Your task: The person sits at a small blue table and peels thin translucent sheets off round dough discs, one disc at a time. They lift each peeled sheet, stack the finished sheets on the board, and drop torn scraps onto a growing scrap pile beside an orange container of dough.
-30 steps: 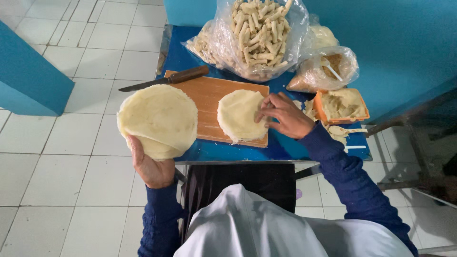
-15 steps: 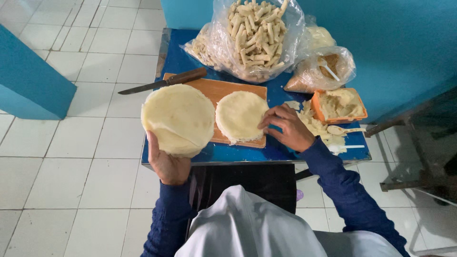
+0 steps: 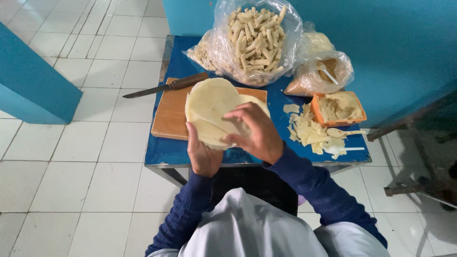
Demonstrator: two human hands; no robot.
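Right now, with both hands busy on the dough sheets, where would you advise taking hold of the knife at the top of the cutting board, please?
Probably by the brown wooden handle of the knife, which rests on the cutting board at its top edge. Come from above on the right, since the bare blade points left, out past the board. Fingers can close across the handle's width.

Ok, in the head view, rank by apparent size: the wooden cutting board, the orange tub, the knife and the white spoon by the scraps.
Largest to smallest:
1. Cutting board, though partly hidden under the dough.
2. Knife, long but thin.
3. Orange tub.
4. White spoon.
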